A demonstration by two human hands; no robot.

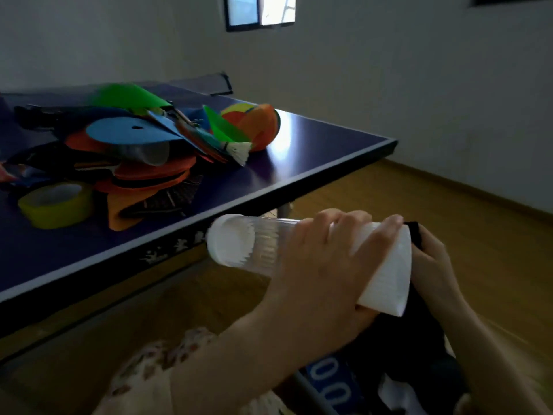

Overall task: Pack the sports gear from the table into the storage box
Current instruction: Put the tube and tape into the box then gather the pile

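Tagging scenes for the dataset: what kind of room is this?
Probably an indoor games or rec room: a blue table-tennis table with its net, a pile of flat coloured discs, a shuttlecock, wooden floor.

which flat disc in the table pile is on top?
The blue disc with the small centre hole. It lies over the orange discs, which are stacked beneath it.

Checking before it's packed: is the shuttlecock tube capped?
Capped at the near end: the shuttlecock tube shows a white cap. The far end is hidden by white paper.
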